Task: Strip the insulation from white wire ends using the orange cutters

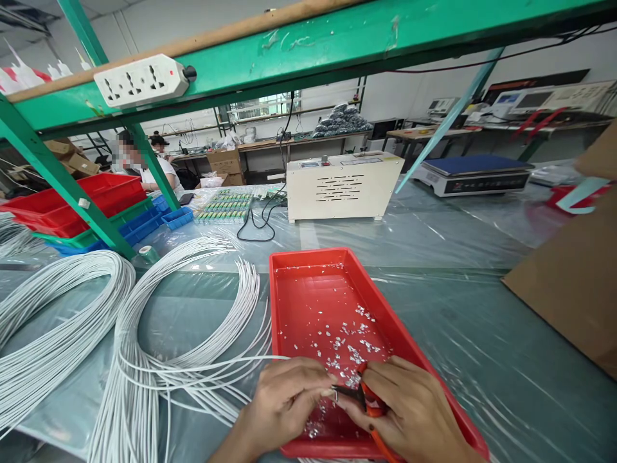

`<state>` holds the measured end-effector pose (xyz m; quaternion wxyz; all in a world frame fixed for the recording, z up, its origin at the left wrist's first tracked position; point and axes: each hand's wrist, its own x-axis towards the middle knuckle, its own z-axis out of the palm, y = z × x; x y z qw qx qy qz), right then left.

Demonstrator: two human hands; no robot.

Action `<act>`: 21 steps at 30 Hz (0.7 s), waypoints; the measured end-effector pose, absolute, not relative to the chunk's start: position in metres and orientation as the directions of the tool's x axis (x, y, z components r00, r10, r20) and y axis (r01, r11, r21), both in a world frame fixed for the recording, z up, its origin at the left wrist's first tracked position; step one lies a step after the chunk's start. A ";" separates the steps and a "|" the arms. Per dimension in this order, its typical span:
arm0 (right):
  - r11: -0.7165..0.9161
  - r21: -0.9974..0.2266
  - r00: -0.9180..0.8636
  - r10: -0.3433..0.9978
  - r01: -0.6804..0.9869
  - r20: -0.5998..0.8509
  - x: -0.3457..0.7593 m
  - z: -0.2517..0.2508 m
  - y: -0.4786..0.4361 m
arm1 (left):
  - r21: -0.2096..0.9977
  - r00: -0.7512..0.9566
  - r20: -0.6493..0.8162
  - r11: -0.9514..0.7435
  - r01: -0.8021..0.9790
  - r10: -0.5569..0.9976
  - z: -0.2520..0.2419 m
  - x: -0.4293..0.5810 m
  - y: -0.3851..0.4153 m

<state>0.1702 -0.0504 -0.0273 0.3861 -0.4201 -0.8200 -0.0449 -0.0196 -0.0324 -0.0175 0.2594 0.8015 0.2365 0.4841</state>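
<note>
My left hand [292, 395] is closed over the near end of a red tray, pinching the end of a white cable [263, 358]. My right hand [412, 405] wraps round the orange handles of a pair of cutting pliers [355, 392]. The dark jaws of the pliers point left and meet the cable end at my left fingertips. Beneath both hands, the red tray [308, 258] holds many small shiny silver scraps [354, 354]. From my left hand the cable runs back to a loose coil of white cables [132, 308] on the left.
Another white cable coil [58, 296] lies farther left. Behind the tray stand a cream machine [342, 186] and a blue-topped scale [475, 177]. A cardboard box [573, 276] is at right. A green frame with a power strip [142, 80] crosses overhead. Two people sit behind stacked bins [81, 199].
</note>
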 end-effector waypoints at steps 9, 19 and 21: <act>0.634 -0.135 -0.392 0.616 0.761 0.683 0.173 -0.025 -0.051 | 0.650 0.418 0.644 -0.747 0.143 0.641 -0.017 -0.020 -0.031; 0.468 -0.491 -0.111 0.797 0.734 0.594 0.179 -0.031 -0.048 | 0.772 0.417 0.478 -0.596 0.219 0.773 -0.015 -0.016 -0.031; 0.498 -0.539 -0.137 0.808 0.679 0.573 0.177 -0.029 -0.050 | 0.786 0.421 0.426 -0.558 0.265 0.801 -0.014 -0.014 -0.031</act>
